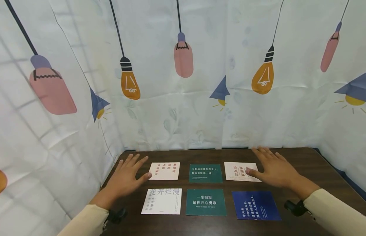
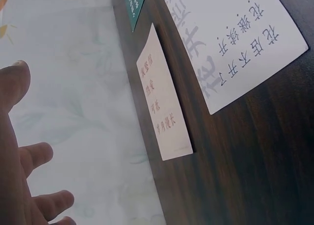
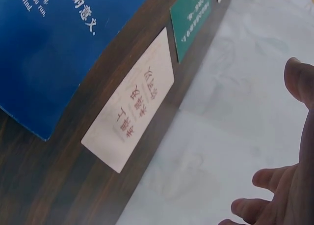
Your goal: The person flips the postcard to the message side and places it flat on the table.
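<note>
Two rows of printed cards lie on a dark wooden table. In the back row are a cream card with red writing, a green card and another cream card. The front row has a white card with grey lettering, a second green card and a blue card. My left hand, fingers spread, is nearest the left cream card. My right hand, also spread, overlaps the right cream card in the head view. Neither hand holds anything.
A pale curtain printed with lamps and bulbs hangs behind the table and along both sides. Dark wrist devices sit at both cuffs. The table's back edge runs just beyond the back row.
</note>
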A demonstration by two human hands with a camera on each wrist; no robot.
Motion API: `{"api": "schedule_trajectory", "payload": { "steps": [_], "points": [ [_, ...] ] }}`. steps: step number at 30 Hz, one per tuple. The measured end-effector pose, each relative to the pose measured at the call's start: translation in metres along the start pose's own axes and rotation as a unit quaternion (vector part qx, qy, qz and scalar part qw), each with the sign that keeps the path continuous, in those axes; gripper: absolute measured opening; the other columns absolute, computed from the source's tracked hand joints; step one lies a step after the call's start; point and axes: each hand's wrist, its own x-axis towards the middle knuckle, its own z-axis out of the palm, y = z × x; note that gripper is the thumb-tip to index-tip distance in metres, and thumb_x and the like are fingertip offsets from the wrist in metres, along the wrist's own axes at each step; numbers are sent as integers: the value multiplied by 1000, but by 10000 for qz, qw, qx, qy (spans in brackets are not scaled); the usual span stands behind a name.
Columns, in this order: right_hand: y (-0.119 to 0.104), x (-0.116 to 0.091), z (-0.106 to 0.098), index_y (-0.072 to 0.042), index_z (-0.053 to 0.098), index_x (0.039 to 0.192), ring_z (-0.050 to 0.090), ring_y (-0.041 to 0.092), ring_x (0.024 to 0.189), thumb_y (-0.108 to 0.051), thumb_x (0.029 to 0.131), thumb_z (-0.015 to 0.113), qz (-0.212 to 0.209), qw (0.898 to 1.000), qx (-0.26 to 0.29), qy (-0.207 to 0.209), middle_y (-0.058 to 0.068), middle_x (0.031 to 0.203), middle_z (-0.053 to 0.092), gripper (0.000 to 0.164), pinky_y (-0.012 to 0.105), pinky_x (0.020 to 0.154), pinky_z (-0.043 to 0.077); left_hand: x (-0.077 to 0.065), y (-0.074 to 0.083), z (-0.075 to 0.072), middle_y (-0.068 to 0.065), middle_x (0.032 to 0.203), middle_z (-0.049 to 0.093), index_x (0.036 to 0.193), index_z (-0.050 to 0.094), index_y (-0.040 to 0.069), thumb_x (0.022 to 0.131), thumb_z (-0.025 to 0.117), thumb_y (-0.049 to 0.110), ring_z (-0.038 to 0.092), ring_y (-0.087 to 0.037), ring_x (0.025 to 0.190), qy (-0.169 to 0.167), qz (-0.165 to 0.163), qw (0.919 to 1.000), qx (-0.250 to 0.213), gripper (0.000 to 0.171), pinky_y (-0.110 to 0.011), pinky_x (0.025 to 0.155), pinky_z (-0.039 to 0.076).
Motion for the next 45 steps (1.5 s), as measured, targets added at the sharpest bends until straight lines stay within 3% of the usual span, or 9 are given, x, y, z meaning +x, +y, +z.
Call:
{"api": "schedule_trajectory", "payload": {
  "steps": [16,33,45],
  "points": [
    [-14,2,13,-1,32,159,28,50,146,-72,94,53,-105,9999,91,103,26,160,32,98,72,110,20,-8,-4,8,-25,153,44,153,49,16,98,55,64,28,-51,145,-61,-27,10000,-54,74,-73,111,16],
    [-28,5,27,-2,38,157,33,48,144,-73,94,52,-244,9992,215,244,24,158,38,96,67,111,26,-14,-7,15,-24,150,48,151,52,15,97,62,57,36,-52,141,22,53,10000,72,70,-73,109,22],
    [-39,6,36,-4,46,153,39,48,141,-76,91,53,-325,9987,245,319,23,154,44,95,70,103,36,-19,-9,20,-22,145,53,148,55,14,97,63,57,45,-50,135,8,85,10000,13,68,-72,105,30]
  ]
}}
